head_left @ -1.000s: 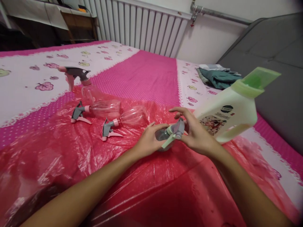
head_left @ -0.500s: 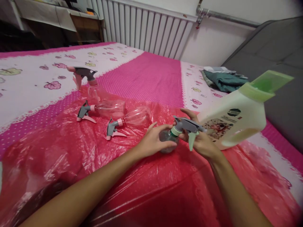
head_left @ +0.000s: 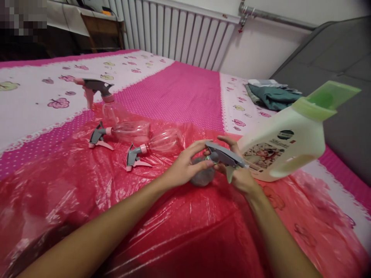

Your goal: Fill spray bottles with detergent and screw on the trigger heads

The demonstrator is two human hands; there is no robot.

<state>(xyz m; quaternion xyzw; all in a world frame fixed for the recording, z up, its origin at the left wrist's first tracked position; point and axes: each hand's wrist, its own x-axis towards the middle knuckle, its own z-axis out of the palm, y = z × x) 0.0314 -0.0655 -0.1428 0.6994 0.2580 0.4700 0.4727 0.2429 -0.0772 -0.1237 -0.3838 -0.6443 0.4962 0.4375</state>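
A small see-through spray bottle (head_left: 203,177) with a grey spray head (head_left: 224,153) and pale green trigger is between my hands. My left hand (head_left: 184,166) wraps its neck and upper body, thumb in front. Fingers of my right hand (head_left: 242,178) curl behind the collar under the spray head; some fingertips are hidden. Just right of it, a large whitish detergent jug (head_left: 290,144) with a green top leans to the right. To the left lie two clear spray bottles (head_left: 131,132) (head_left: 166,139) with grey-and-pink heads, and a third spray bottle (head_left: 114,111) stands upright behind them.
Crinkled red plastic sheeting (head_left: 162,231) covers the near part of the bed. Beyond it is a pink and white bedspread (head_left: 182,92). Folded clothes (head_left: 274,94) lie at the back right, near a grey headboard (head_left: 333,58). A radiator (head_left: 176,33) lines the wall.
The held spray bottle's head has turned and tipped, so its green collar and trigger show less. Both hands stay on it. The whole view has shifted slightly.
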